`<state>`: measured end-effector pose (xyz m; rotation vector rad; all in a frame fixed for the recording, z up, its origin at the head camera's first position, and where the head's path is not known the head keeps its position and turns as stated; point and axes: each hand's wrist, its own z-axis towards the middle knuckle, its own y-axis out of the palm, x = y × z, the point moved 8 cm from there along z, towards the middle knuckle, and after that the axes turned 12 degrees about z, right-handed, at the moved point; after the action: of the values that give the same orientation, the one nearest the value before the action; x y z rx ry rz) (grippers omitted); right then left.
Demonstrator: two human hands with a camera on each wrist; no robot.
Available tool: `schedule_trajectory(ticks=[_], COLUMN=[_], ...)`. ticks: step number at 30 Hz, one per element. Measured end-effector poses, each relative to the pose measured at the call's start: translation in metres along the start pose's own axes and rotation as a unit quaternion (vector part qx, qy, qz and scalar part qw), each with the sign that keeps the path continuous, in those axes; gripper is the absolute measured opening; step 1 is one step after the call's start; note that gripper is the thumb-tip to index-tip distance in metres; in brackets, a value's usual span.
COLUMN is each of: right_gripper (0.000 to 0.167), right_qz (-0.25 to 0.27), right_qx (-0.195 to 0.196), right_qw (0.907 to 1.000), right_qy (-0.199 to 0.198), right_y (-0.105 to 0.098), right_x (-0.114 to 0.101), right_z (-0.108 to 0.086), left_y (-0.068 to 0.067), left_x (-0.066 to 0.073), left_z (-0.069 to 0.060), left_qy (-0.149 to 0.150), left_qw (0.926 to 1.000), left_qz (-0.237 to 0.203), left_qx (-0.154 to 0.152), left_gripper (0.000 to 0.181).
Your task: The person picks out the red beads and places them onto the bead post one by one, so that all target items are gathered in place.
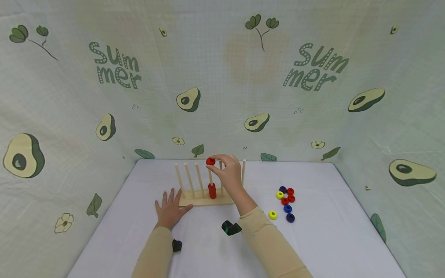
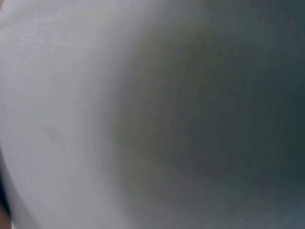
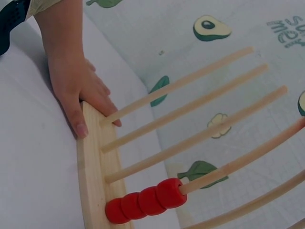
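Observation:
A wooden peg rack (image 1: 189, 202) with several upright pegs stands toward the back of the table. Several red beads (image 1: 212, 191) are stacked on one middle peg; the right wrist view shows this red stack (image 3: 145, 200) sideways. My right hand (image 1: 230, 173) pinches another red bead (image 1: 210, 161) between thumb and fingers, at the top of that same peg. Whether the peg has entered its hole cannot be told. At the rack's left end, my left hand (image 1: 169, 210) touches the base with spread, fairly straight fingers, its thumb along the front edge.
Right of the rack lie loose beads: red (image 1: 290, 191), yellow (image 1: 272, 215), blue (image 1: 287, 208) and dark purple (image 1: 290, 218). A patterned cloth (image 1: 222, 127) hangs behind the white table (image 1: 205, 239). The left wrist view shows only a blurred, pale surface.

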<state>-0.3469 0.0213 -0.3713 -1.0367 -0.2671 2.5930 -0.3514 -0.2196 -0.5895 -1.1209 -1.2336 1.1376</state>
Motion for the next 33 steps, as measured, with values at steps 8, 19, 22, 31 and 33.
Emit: schedule_trajectory(ticks=[8,19,22,31,33], right_gripper=[0.031,0.031,0.030,0.031,0.031], right_qz=[-0.009,-0.005,-0.006,-0.004,-0.004], right_qx=[-0.005,-0.001,-0.002,-0.001,0.002], right_qw=[0.9999,1.0000,1.0000,1.0000,1.0000], right_qy=[0.006,-0.002,-0.006,-0.003,0.000], right_y=[0.0015,0.0019,0.0019,0.0029,0.0030], right_x=[0.0016,0.0002,-0.0006,0.0000,0.0009], right_z=[0.0008,0.0011,0.0009,0.0005,0.0004], left_y=[-0.0020,-0.0070,-0.0060,-0.0013,0.0008], left_x=[0.0018,0.0028,0.0023,0.0007,0.0000], left_z=[-0.0013,-0.0026,-0.0021,-0.0003,0.0004], left_qy=[-0.002,-0.010,-0.011,-0.012,-0.012], left_qw=[1.0000,0.9998,0.9998,0.9997,0.9997], left_qz=[0.003,0.012,0.012,0.016,0.014], left_qx=[0.003,-0.010,-0.012,-0.014,-0.013], left_gripper=[0.097,0.092,0.092,0.094,0.095])
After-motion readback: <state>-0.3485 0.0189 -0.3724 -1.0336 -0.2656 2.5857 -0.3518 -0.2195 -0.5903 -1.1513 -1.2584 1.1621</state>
